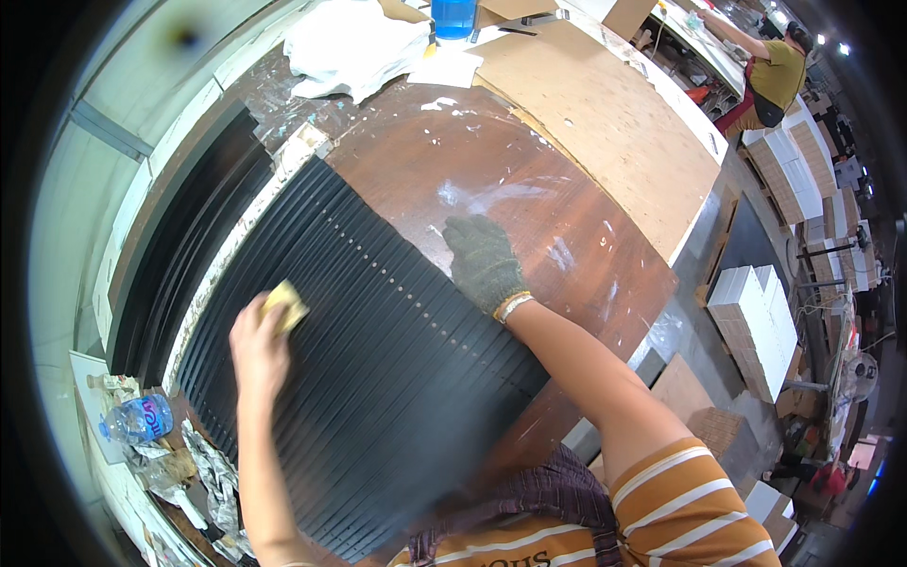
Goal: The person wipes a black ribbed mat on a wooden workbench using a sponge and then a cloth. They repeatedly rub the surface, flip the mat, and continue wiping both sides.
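Many narrow black strips (378, 378) lie side by side in a slanting sheet, with a line of small pale dots across them. My bare left hand (260, 350) is closed around a small yellow sponge-like block (286, 304), over the strips' left part. My right hand (485, 265), in a dark knitted glove, rests on the brown wooden tabletop (586, 255) at the strips' upper right ends. Its fingers lie stretched forward and appear to hold nothing. The strips near my body look blurred.
More black strips (179, 255) lie to the left beyond a white-stained bar (241, 222). A plastic bottle (139, 419) sits among litter at lower left. White cloth (354, 47), a blue container (453, 17) and brown board (595, 113) lie at the back. Another person (775, 76) works far right.
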A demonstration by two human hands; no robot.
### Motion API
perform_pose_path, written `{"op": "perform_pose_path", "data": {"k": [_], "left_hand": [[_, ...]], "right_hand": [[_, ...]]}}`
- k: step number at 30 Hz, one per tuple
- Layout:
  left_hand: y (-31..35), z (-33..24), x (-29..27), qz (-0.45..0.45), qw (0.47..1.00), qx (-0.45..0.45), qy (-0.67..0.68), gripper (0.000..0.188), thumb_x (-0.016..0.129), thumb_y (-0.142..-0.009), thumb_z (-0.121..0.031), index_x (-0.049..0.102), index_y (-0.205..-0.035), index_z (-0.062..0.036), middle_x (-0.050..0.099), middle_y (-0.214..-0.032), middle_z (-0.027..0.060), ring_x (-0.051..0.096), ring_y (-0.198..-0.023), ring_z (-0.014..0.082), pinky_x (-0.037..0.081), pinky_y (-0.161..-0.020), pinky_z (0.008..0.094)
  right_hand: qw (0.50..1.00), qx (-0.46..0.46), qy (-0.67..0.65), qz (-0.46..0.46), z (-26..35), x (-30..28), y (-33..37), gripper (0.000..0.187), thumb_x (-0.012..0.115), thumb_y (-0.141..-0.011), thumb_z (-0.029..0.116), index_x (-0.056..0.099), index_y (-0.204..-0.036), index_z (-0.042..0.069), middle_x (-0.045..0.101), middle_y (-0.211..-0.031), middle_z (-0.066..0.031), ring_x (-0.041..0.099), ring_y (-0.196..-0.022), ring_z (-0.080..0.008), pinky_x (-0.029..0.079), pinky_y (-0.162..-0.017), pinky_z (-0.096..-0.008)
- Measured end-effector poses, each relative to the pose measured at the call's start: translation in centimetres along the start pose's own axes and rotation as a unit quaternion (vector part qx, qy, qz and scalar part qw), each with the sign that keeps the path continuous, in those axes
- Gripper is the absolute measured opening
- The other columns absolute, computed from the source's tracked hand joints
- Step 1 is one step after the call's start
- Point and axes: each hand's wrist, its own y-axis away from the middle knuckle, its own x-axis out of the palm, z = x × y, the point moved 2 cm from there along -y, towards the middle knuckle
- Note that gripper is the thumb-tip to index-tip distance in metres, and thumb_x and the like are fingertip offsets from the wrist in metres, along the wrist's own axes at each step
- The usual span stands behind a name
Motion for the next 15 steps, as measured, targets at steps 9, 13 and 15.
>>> {"op": "perform_pose_path", "data": {"k": [9,13,15], "left_hand": [[27.5,17.3,-9.4,0.065,0.876,-0.400,-0.261,0.051,0.062,-0.075,0.008,0.070,-0.123,-0.0082,0.062,-0.131,0.0218,0.057,-0.122,0.0435,0.046,-0.105,0.0482],[21.8,14.6,-7.6,-0.135,0.936,-0.286,-0.154,0.043,0.070,-0.078,0.003,0.072,-0.120,-0.0075,0.061,-0.133,0.0203,0.058,-0.121,0.0425,0.046,-0.107,0.0480],[14.4,9.1,-5.5,-0.131,0.966,-0.203,-0.094,0.040,0.073,-0.082,-0.001,0.070,-0.121,-0.0071,0.061,-0.136,0.0169,0.059,-0.123,0.0363,0.046,-0.108,0.0433]], "right_hand": [[1.000,-0.006,0.010,-0.002,-0.4,1.7,-0.1,0.045,0.058,-0.083,0.006,0.062,-0.128,0.005,0.061,-0.134,-0.0172,0.054,-0.127,-0.0353,0.040,-0.110,-0.0481],[1.000,-0.018,0.010,-0.004,-1.2,2.9,-0.3,0.042,0.063,-0.078,0.004,0.064,-0.121,0.005,0.063,-0.131,-0.0171,0.056,-0.123,-0.0383,0.043,-0.106,-0.0482],[0.999,-0.025,0.018,-0.006,-1.3,2.5,-0.4,0.043,0.064,-0.077,0.004,0.064,-0.120,0.005,0.063,-0.130,-0.0169,0.056,-0.122,-0.0386,0.044,-0.106,-0.0481]]}}
